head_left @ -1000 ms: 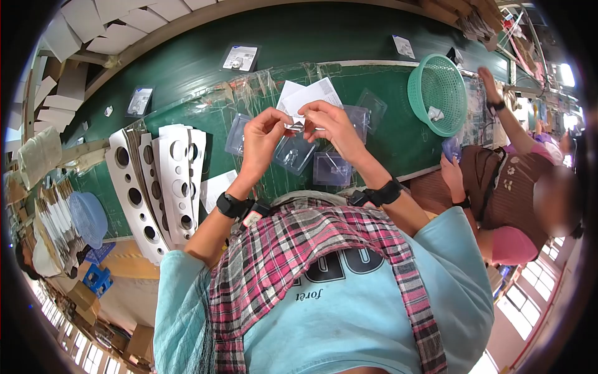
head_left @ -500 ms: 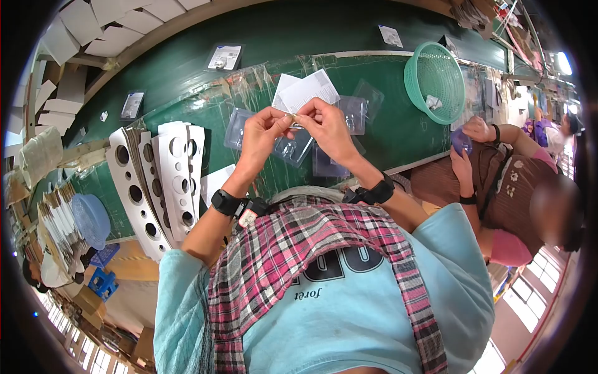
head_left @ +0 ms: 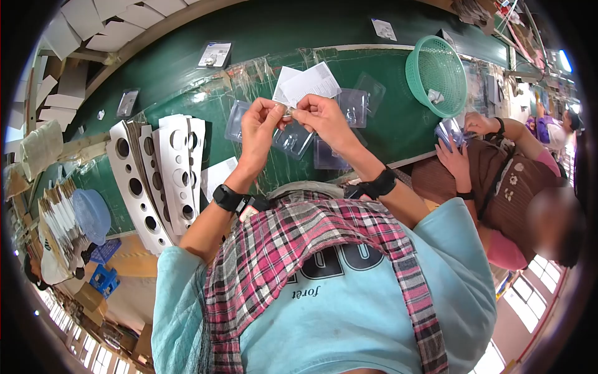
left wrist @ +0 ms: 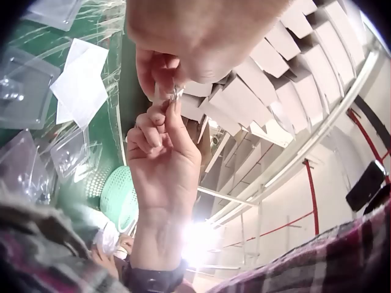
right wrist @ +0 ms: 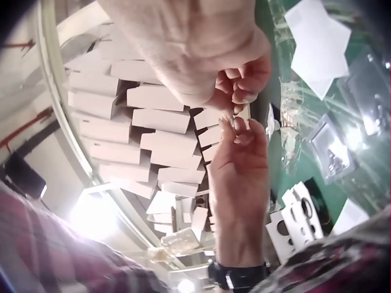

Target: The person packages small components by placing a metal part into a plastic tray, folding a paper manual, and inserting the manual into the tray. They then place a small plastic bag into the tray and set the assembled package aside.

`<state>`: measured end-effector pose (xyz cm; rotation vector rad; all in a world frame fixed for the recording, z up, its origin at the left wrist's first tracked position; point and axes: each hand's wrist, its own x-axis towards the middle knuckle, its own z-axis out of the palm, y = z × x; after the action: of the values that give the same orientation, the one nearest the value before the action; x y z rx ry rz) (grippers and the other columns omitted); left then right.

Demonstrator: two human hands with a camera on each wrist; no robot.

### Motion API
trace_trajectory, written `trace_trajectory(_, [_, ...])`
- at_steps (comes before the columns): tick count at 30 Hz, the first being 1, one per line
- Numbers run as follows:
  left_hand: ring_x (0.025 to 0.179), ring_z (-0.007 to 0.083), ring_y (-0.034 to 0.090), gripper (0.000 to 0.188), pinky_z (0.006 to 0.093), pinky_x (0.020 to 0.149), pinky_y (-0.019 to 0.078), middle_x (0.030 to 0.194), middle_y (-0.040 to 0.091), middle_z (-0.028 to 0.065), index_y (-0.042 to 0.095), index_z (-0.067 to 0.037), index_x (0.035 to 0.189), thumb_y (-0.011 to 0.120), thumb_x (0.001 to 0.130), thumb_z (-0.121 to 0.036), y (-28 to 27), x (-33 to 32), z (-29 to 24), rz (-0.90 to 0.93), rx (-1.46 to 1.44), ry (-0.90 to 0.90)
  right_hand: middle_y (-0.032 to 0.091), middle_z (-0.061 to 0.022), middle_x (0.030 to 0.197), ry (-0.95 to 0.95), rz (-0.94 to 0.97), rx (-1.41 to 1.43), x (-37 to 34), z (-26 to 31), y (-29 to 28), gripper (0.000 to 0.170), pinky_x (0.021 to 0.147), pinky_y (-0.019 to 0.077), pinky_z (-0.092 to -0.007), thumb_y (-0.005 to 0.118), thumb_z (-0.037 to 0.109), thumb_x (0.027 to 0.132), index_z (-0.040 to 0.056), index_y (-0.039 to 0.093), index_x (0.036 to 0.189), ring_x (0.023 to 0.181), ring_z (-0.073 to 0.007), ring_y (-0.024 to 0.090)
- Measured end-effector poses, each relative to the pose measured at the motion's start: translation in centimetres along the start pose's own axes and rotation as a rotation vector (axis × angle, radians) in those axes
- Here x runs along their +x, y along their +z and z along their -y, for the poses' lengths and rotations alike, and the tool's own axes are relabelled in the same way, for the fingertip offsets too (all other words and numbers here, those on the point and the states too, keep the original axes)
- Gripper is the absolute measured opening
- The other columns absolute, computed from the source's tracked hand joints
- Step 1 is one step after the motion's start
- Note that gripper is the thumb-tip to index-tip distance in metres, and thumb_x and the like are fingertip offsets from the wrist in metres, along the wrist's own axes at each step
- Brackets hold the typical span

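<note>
Both hands meet over the green work surface, fingertips together around a small shiny silvery piece [left wrist: 176, 93]; its kind is hard to tell, being mostly covered by fingers. My left hand [head_left: 258, 134] pinches it between thumb and forefinger. From the other side, my right hand [head_left: 327, 124] pinches it the same way. Just beyond the hands lie two overlapping white printed sheets [head_left: 311, 83]. Clear plastic blister shells [head_left: 294, 139] are spread beneath and beside the hands, another shell [head_left: 352, 107] lying right of the sheets.
White card strips with round holes [head_left: 180, 174] stand left. A green basket [head_left: 436, 75] holding a small whitish item is at right. Packed cards [head_left: 215, 55] lie on the dark green belt [head_left: 280, 31]. Another person [head_left: 498, 181] works at right, handling purplish clear plastic [head_left: 451, 132].
My fingertips have closed together over the shiny piece, which showed more openly earlier. Packed cards on the belt have shifted left. The other person's reaching arm has drawn back to the purplish plastic.
</note>
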<state>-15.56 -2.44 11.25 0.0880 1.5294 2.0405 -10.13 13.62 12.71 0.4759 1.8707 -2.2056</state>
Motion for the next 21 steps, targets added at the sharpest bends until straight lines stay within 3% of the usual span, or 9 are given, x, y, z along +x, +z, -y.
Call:
trace_trajectory(2, [0.068,0.0085,0.058,0.015,0.0211,0.063,0.0465,0.079,0.063,0.0049,0.055,-0.001,0.091,0.057,0.093,-0.015,-0.6,0.6,-0.2,0.027,-0.056,-0.052,0.058,-0.0031,0.070,0.015,0.014,0.049,0.4,0.1,0.4,0.021,0.053,0.0423,-0.0231,0.065,0.017,0.086,-0.0029,0.060,0.086,0.059,-0.0081,0.053])
trace_trajectory(5, [0.068,0.0076,0.058,0.016,0.0213,0.063,0.0468,0.080,0.063,0.0041,0.057,-0.002,0.091,0.056,0.094,-0.018,-4.1,1.3,1.1,0.181,0.100,-0.212,0.060,-0.0065,0.070,-0.043,-0.064,-0.318,0.7,-2.0,-1.3,0.022,0.053,0.0440,-0.0265,0.064,0.019,0.086,-0.0029,0.060,0.090,0.053,-0.0136,0.055])
trace_trajectory(6, [0.070,0.0086,0.059,0.017,0.0224,0.065,0.0480,0.080,0.064,0.0037,0.059,0.000,0.090,0.057,0.093,-0.018,-5.5,1.2,2.3,0.290,0.159,-0.318,0.061,-0.0100,0.077,-0.054,-0.059,-0.616,0.8,-3.3,-2.4,0.024,0.060,0.0475,-0.0328,0.068,0.021,0.082,-0.0012,0.061,0.089,0.066,-0.0219,0.060])
trace_trajectory(9, [0.071,0.0131,0.063,0.016,0.0259,0.064,0.0496,0.080,0.065,0.0070,0.061,0.001,0.089,0.061,0.088,-0.014,-7.2,0.0,7.4,0.583,0.576,-0.246,0.060,-0.0112,0.087,-0.247,-0.166,-1.179,0.3,-8.2,-3.9,0.026,0.070,0.0476,-0.0390,0.071,0.023,0.076,0.0017,0.062,0.086,0.086,-0.0280,0.058])
trace_trajectory(12, [0.073,0.0183,0.066,0.018,0.0305,0.063,0.0508,0.078,0.067,0.0131,0.062,0.004,0.088,0.063,0.084,-0.014,-7.2,-0.8,10.0,0.629,0.831,-0.173,0.058,-0.0091,0.093,-0.111,-0.070,-1.285,0.9,-10.4,-3.9,0.025,0.076,0.0462,-0.0414,0.071,0.023,0.076,0.0048,0.061,0.090,0.099,-0.0291,0.052])
trace_trajectory(15, [0.080,0.0181,0.067,0.014,0.0293,0.068,0.0508,0.080,0.068,0.0124,0.062,0.003,0.090,0.061,0.085,-0.010,-6.8,-0.6,9.2,0.594,0.803,-0.478,0.058,-0.0111,0.085,-0.206,-0.002,-1.292,1.3,-11.2,-3.8,0.025,0.073,0.0456,-0.0411,0.071,0.023,0.075,0.0041,0.057,0.083,0.091,-0.0287,0.056])
trace_trajectory(18, [0.078,0.0269,0.067,0.015,0.0390,0.067,0.0512,0.076,0.068,0.0141,0.066,0.000,0.087,0.064,0.080,-0.013,-7.6,-0.8,8.0,0.584,0.846,-0.449,0.060,-0.0121,0.077,0.040,0.090,-1.014,1.3,-10.0,-3.2,0.019,0.069,0.0462,-0.0396,0.067,0.017,0.078,0.0034,0.054,0.080,0.079,-0.0290,0.060])
trace_trajectory(21, [0.082,0.0308,0.065,0.014,0.0402,0.071,0.0506,0.085,0.068,0.0127,0.068,-0.002,0.085,0.064,0.079,-0.014,-9.1,-1.9,7.6,0.644,1.137,-0.206,0.061,-0.0130,0.070,0.185,0.100,-0.717,1.6,-8.8,-4.3,0.012,0.065,0.0466,-0.0372,0.061,0.013,0.080,0.0027,0.054,0.081,0.066,-0.0294,0.060])
